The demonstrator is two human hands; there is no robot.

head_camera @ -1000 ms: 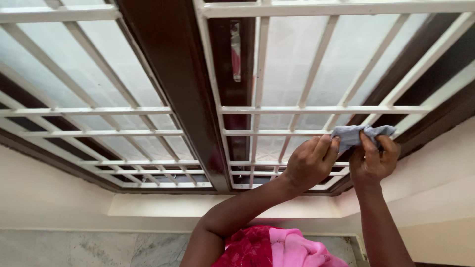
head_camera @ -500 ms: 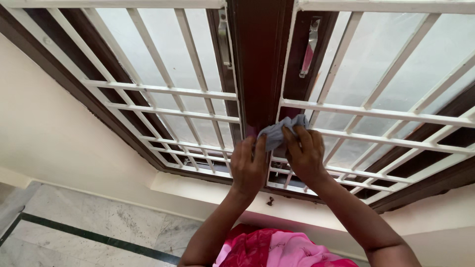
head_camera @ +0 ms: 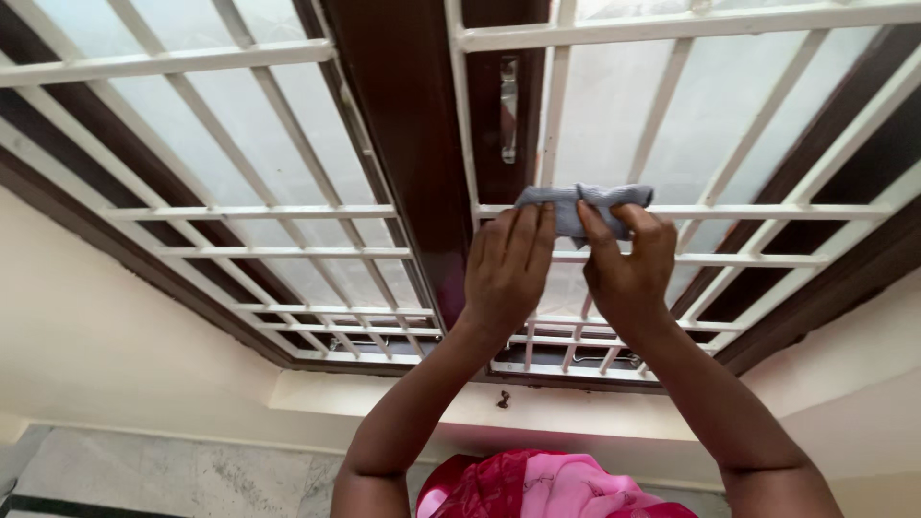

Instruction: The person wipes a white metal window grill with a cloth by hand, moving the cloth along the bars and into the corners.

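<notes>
Both my hands are raised to a white metal window grille point(head_camera: 729, 209). A crumpled grey-blue cloth point(head_camera: 579, 202) lies over a horizontal bar of the right grille panel. My left hand point(head_camera: 507, 273) pinches the cloth's left end with its fingertips. My right hand point(head_camera: 627, 269) grips its right part from below. Behind the grille are frosted glass panes in a dark brown frame point(head_camera: 403, 144), with a metal latch handle point(head_camera: 508, 107) just above the cloth.
A second white grille panel point(head_camera: 221, 216) fills the left half. Cream walls flank the window and a pale sill point(head_camera: 384, 403) runs below it. Grey marble floor point(head_camera: 163, 475) shows at the bottom left. My pink and red garment point(head_camera: 547, 484) is at the bottom edge.
Both hands moved the cloth from the right end of a lower bar, leftward to the centre frame, then up onto a higher bar. The view has shifted with my head.
</notes>
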